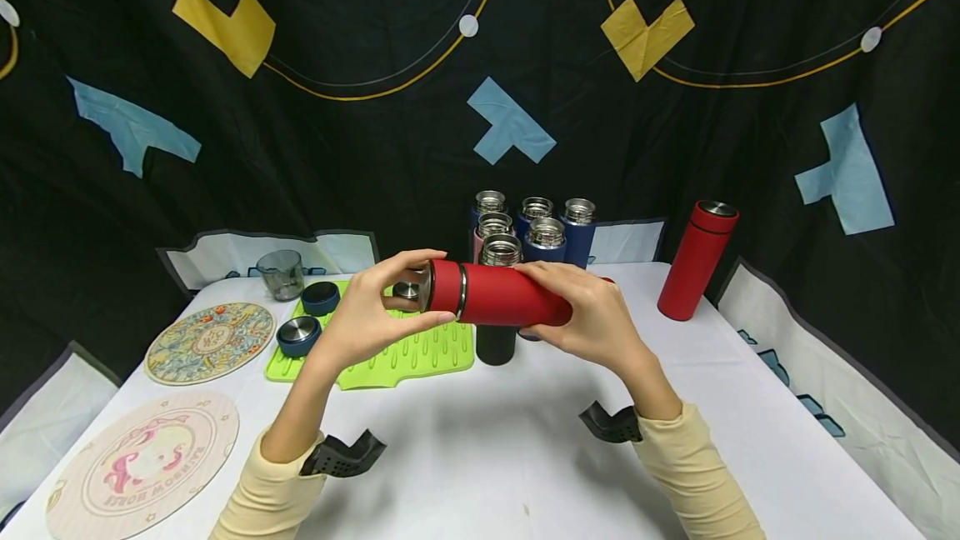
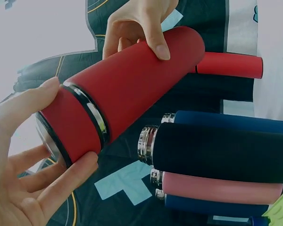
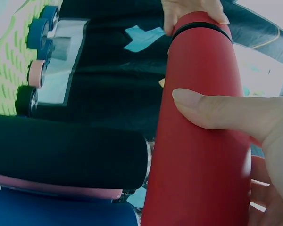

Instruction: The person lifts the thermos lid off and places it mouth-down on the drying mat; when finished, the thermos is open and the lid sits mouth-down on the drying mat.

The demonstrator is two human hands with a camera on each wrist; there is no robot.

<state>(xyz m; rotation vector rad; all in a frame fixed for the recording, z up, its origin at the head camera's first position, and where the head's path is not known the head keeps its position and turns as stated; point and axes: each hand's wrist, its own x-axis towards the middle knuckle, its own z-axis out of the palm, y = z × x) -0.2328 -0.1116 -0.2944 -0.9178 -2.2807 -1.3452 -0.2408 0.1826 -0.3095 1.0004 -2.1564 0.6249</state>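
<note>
A red thermos [image 1: 506,294] is held level above the table, its lid end towards the left. My left hand [image 1: 362,315] grips the red lid [image 2: 71,125] with thumb and fingers around its rim. My right hand [image 1: 588,307] holds the body near its base, the thumb [image 3: 203,108] across the near side in the right wrist view. A shiny metal band [image 2: 92,110] shows between lid and body; whether the lid is loosened, I cannot tell. Behind the thermos stand several lidless bottles, among them a black bottle [image 1: 495,346] and a pink bottle [image 2: 221,188].
Another red thermos [image 1: 693,265], lid on, stands at the right. Loose lids, including a blue lid [image 1: 298,336], sit on a green mat [image 1: 427,357] at the left. Nearby are a glass cup [image 1: 282,275], a patterned round mat [image 1: 210,342] and a pink round mat [image 1: 142,465].
</note>
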